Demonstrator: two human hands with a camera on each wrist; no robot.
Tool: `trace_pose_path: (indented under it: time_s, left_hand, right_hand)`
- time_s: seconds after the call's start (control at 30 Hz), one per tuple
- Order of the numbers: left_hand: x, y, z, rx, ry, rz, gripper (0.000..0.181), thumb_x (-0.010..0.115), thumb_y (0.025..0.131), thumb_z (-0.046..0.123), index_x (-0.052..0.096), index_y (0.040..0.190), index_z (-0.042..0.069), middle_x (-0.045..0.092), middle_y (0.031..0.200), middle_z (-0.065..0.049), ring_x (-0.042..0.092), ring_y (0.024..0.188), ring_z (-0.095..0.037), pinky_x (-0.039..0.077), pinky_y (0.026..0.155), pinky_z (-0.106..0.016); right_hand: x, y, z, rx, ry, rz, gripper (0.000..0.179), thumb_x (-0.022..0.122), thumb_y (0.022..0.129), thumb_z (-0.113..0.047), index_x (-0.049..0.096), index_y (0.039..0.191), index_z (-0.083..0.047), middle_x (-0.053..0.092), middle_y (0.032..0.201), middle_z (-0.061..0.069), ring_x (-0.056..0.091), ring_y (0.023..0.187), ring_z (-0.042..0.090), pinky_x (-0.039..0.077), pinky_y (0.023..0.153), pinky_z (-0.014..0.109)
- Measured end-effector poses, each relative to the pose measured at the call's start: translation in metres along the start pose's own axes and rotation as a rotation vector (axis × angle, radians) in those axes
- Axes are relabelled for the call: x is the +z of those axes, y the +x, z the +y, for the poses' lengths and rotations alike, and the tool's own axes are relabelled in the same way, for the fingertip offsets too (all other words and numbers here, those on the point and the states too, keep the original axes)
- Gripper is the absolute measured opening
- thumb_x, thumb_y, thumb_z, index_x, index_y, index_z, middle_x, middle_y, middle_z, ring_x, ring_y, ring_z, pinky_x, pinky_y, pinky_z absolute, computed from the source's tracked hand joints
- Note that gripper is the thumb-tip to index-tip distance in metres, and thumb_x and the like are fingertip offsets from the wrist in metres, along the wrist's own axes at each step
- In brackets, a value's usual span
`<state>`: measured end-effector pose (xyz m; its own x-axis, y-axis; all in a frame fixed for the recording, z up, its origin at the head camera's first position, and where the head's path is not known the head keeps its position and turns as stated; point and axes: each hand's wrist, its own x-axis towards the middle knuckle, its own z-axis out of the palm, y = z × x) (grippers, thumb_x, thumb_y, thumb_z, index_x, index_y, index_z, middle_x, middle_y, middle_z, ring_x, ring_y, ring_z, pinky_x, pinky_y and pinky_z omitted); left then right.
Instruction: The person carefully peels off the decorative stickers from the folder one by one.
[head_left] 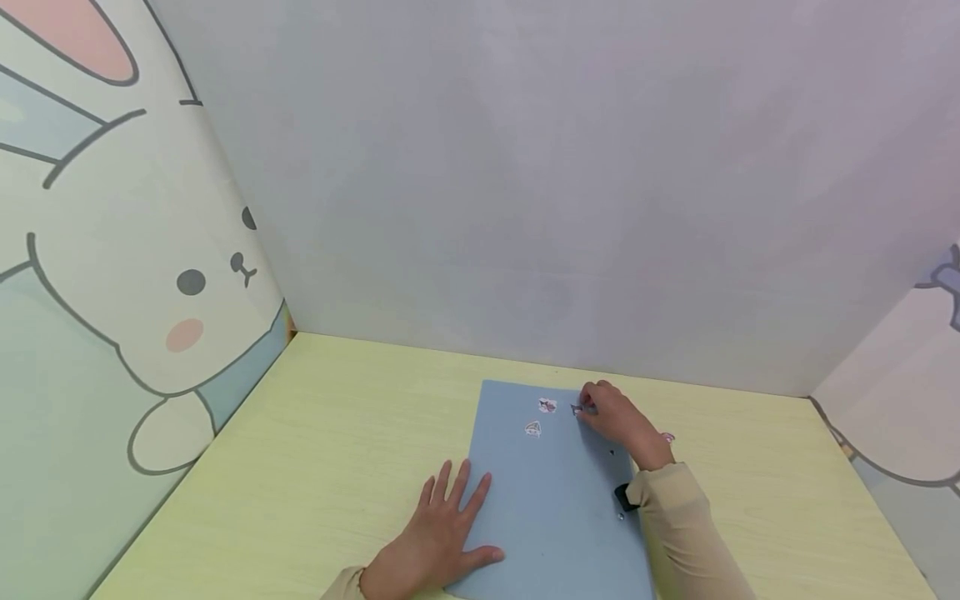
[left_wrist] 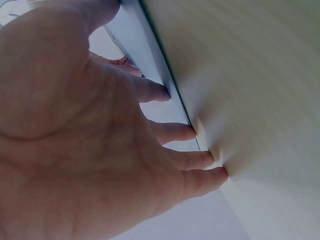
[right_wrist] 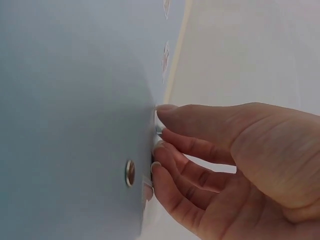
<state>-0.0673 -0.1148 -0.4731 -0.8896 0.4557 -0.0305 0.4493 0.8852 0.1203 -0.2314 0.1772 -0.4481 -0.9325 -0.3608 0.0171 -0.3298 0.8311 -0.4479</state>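
A light blue folder (head_left: 555, 517) lies flat on the table. Two small cartoon stickers, an upper sticker (head_left: 547, 406) and a lower sticker (head_left: 532, 429), are on its upper part. My right hand (head_left: 617, 417) is at the folder's top right corner, thumb and fingertips pinching another small sticker (head_left: 577, 410) against the surface; the fingers hide part of it. My left hand (head_left: 438, 533) is spread over the folder's left edge, thumb on the folder and some straight fingertips on the table, as the left wrist view shows.
A pink-edged piece (head_left: 668, 437) shows on the table behind my right wrist. Along the folder's right side are small metal studs, one stud (right_wrist: 130, 173) close to my right fingers. A black block (head_left: 626, 497) sits by the right cuff. A pale wall (head_left: 525, 208) rises behind the table.
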Motion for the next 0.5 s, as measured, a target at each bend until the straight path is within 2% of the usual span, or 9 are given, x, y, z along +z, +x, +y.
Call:
trace_pose_path:
  time_s: [0.5]
  left_hand:
    - [0.0001, 0.0003, 0.0005, -0.007, -0.003, -0.010, 0.092, 0.057, 0.090, 0.074, 0.041, 0.157, 0.012, 0.036, 0.160, -0.022, 0.036, 0.143, -0.048, 0.038, 0.108, -0.063]
  right_hand:
    - [-0.0020, 0.0026, -0.0003, -0.089, 0.057, 0.011, 0.011, 0.069, 0.094, 0.003, 0.061, 0.101, 0.001, 0.062, 0.098, 0.013, 0.057, 0.090, 0.026, 0.050, 0.081, 0.046]
